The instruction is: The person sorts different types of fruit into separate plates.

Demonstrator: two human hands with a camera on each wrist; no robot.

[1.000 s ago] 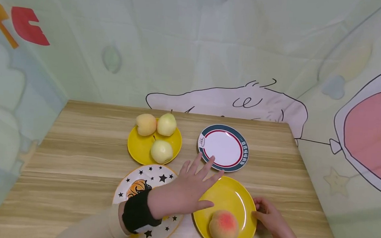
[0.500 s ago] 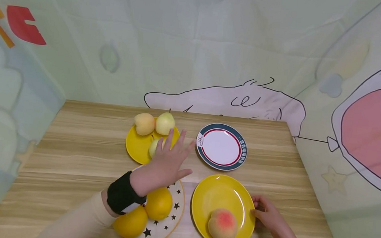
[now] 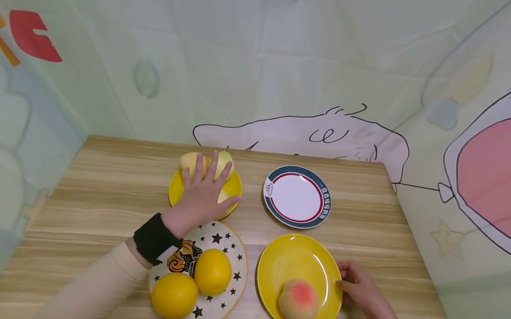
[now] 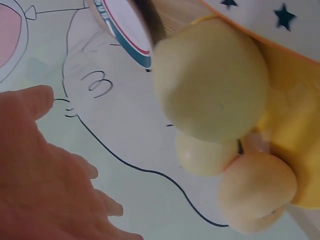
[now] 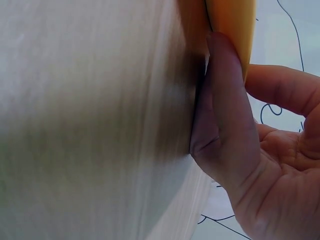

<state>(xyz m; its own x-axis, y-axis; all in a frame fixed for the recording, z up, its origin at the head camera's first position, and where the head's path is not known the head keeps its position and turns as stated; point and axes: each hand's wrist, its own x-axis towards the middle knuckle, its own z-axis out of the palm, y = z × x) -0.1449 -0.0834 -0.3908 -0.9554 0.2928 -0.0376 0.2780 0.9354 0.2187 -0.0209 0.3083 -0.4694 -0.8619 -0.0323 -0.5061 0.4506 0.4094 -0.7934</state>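
Observation:
My left hand (image 3: 200,197), fingers spread, hovers over the back left yellow plate (image 3: 175,190) and hides part of its fruit. In the left wrist view a pale pear (image 4: 210,80) is closest, with a second pear (image 4: 202,155) and a yellow-orange, peach-like fruit (image 4: 257,185) behind it. That hand (image 4: 55,175) appears beside the fruit, its fingers apart from it. My right hand (image 3: 363,293) pinches the right rim of the front yellow plate (image 3: 293,259), which bears a red-blushed peach (image 3: 299,302). The right wrist view shows thumb and finger on opposite faces of the rim (image 5: 245,30).
A white plate with black stars (image 3: 230,287) lies at the front left, bearing two yellow-orange round fruits, one the front fruit (image 3: 174,296). A white plate with a blue-green rim (image 3: 297,198) lies at the back right. Printed cloth (image 3: 261,72) hangs round the wooden table (image 3: 104,194).
My left hand has moved left and away from me, from beside the front yellow plate to above the back left one, uncovering the star plate's fruits. The right hand keeps its grip.

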